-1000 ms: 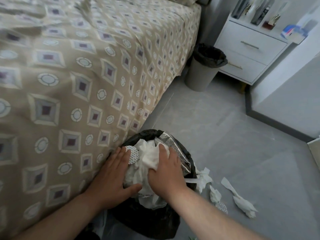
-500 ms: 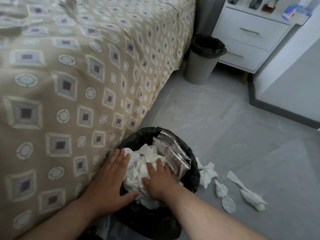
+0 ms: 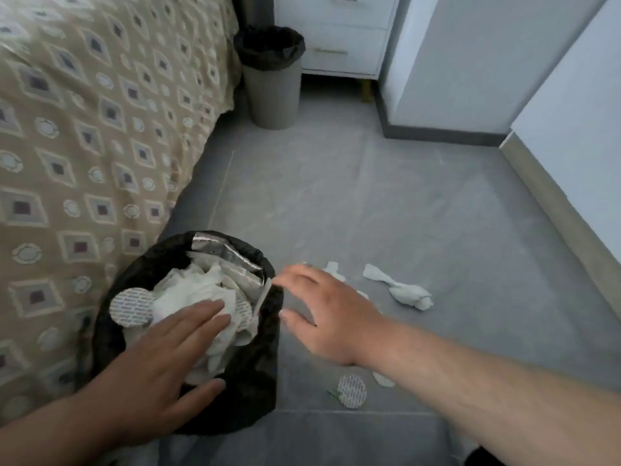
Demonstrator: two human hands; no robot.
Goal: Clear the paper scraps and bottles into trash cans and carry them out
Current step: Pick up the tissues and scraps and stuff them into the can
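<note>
- Pulled off stuffed paper (image 3: 198, 290) since earlier: right hand (image 3: 331, 317), now over floor (image 3: 369, 196) beside trash can (image 3: 258, 381), fingers (image 3: 295, 275) spread, gripping nothing.
- Pressing flat with left hand (image 3: 158, 368), fingers straight, likely holding that paper down inside the can.
- Loose paper scraps (image 3: 408, 292) and round pad (image 3: 352, 391) on floor near right hand, probably next.
- Farther off by bed (image 3: 84, 129): second trash can (image 3: 272, 79).

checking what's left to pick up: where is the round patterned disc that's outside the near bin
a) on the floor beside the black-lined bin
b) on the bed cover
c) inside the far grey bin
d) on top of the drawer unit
A: the round patterned disc lies flat on the grey floor, just right of the black-lined bin.
</note>
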